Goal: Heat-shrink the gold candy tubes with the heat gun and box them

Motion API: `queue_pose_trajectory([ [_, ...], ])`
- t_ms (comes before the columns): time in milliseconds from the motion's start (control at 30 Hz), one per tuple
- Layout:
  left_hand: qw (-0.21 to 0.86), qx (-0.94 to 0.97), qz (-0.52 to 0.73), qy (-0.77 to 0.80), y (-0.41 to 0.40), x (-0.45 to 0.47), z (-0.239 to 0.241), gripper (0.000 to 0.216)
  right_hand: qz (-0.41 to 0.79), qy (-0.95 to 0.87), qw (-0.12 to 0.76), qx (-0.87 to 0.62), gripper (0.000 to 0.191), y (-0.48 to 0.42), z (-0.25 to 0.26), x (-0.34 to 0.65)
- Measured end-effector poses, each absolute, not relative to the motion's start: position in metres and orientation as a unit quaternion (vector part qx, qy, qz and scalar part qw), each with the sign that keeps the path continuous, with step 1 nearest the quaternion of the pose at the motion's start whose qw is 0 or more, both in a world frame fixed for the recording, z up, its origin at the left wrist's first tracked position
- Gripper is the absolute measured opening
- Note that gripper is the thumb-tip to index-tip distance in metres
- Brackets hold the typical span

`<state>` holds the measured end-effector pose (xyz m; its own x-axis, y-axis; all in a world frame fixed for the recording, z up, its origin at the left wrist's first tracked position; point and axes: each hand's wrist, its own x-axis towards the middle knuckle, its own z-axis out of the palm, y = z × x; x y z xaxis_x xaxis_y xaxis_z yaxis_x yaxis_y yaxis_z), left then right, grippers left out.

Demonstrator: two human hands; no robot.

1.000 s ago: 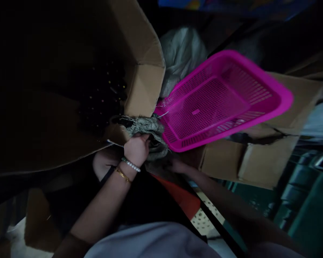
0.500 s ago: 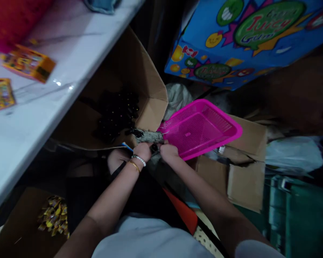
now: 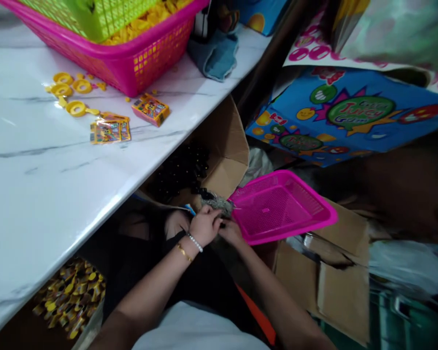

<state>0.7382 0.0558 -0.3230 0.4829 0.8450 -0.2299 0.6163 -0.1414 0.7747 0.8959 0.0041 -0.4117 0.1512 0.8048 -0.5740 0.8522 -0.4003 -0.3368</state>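
My left hand [image 3: 205,227], with a pearl bracelet and a gold one at the wrist, is bent over my lap with its fingers curled in toward my right hand [image 3: 231,233]. Both hands meet there, fingers closed around something small and dark that I cannot make out. Just beyond the fingers lies a bundle of thin greyish strands [image 3: 222,206]. A pink plastic basket [image 3: 330,216] stands tilted at the right hand, with nothing visible in it. Beyond the left hand, a cardboard box [image 3: 228,170] holds many small black pieces [image 3: 182,170].
A white marble-patterned table [image 3: 40,194] fills the left, bearing a pink basket [image 3: 131,73], yellow rings [image 3: 76,108] and small orange packets [image 3: 151,109]. Yellow pieces [image 3: 73,296] fill a box below. A blue gum carton [image 3: 350,114] stands at the right, above another cardboard box [image 3: 343,301].
The view has shifted, showing more of the table. My left hand has turned and its fingers have come up over toward the right hand. The pink basket beside them stays put.
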Motion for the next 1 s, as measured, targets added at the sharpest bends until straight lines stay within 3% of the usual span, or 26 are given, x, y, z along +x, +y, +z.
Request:
queue_pose_trajectory([
  [67, 0.477, 0.725, 0.209, 0.451, 0.05, 0.719, -0.315, 0.028, -0.353, 0.54, -0.015, 0.764, 0.038, -0.009, -0.403, 0.923],
  [167, 0.492, 0.681, 0.332, 0.429, 0.039, 0.692, -0.307, 0.022, -0.404, 0.526, -0.173, 0.728, 0.038, -0.021, -0.378, 0.972],
  [233, 0.431, 0.644, 0.419, 0.473, 0.034, 0.679, -0.306, 0.022, -0.446, 0.514, -0.245, 0.69, 0.039, -0.02, -0.353, 1.001],
  [300, 0.358, 0.615, 0.475, 0.517, 0.032, 0.672, -0.308, 0.021, -0.482, 0.521, -0.247, 0.66, 0.04, -0.012, -0.328, 1.018],
  [500, 0.233, 0.603, 0.52, 0.558, 0.04, 0.66, -0.326, 0.018, -0.533, 0.413, -0.407, 0.616, 0.033, 0.026, -0.305, 0.999],
  [667, 0.23, 0.567, 0.487, 0.623, 0.042, 0.65, -0.34, 0.021, -0.435, 0.45, -0.458, 0.631, 0.026, 0.112, -0.321, 0.951],
  [867, 0.239, 0.539, 0.45, 0.67, 0.042, 0.646, -0.342, 0.026, -0.364, 0.613, -0.354, 0.605, 0.05, 0.165, -0.307, 0.914],
  [1000, 0.224, 0.552, 0.429, 0.679, 0.046, 0.647, -0.345, 0.027, -0.353, 0.541, -0.33, 0.689, 0.025, 0.095, -0.308, 0.922],
])
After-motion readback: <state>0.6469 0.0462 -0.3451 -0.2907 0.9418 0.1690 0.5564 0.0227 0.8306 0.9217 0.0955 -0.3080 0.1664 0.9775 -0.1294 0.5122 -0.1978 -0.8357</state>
